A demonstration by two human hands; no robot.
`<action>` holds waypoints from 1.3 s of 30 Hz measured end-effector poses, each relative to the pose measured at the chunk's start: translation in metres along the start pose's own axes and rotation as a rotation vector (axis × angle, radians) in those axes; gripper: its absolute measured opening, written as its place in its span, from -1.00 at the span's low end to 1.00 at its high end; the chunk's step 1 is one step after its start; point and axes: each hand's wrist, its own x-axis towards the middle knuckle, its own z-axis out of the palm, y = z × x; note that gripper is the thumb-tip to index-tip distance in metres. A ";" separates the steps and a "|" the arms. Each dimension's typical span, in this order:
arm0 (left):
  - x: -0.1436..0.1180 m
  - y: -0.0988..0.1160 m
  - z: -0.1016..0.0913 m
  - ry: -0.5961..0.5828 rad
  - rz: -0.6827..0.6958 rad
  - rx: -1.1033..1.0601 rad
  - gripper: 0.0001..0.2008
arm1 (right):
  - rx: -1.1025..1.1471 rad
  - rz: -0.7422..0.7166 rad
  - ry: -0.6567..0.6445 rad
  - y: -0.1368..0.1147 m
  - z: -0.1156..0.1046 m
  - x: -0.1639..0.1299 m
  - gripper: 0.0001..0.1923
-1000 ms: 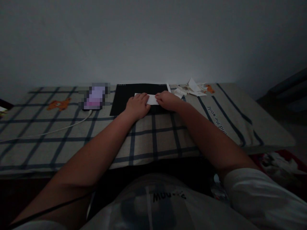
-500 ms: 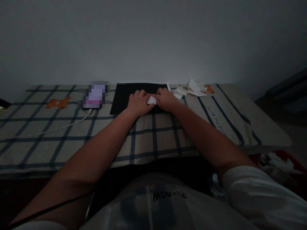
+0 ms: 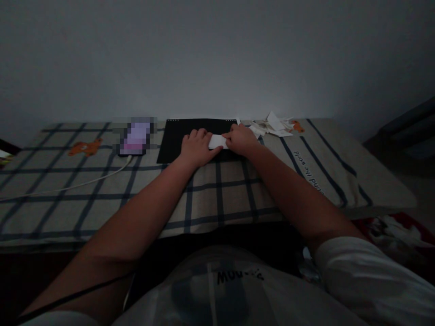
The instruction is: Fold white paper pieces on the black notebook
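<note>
Paper (image 3: 217,141), white and folded, lies pressed flat under left hand (image 3: 196,150) and right hand (image 3: 241,141) on black board (image 3: 175,140).

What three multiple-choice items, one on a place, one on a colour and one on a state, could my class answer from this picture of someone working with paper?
1. Where does the heap of paper scraps lie?
A. right of the black board, near the wall
B. on the phone
C. on the person's lap

2. What colour is the board under the hands?
A. red
B. black
C. yellow

3. How is the white paper held?
A. lifted high in the air
B. lying untouched
C. pressed down on the board between both hands

Answers:
1 A, the scraps sit on the checked cloth past the board's right edge.
2 B, it shows dark black beside the white sheet.
3 C, the left hand and right hand both rest on it.
</note>
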 end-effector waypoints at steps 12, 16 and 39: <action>-0.003 0.001 0.001 0.016 -0.038 0.024 -0.30 | -0.020 -0.013 0.030 0.007 0.000 0.002 -0.56; -0.005 -0.012 0.002 0.006 0.036 -0.008 -0.31 | -0.015 -0.105 0.020 0.012 -0.002 0.002 -0.59; 0.003 -0.034 0.007 -0.177 0.216 -0.066 -0.24 | 0.280 -0.521 -0.005 0.020 0.006 0.007 -0.77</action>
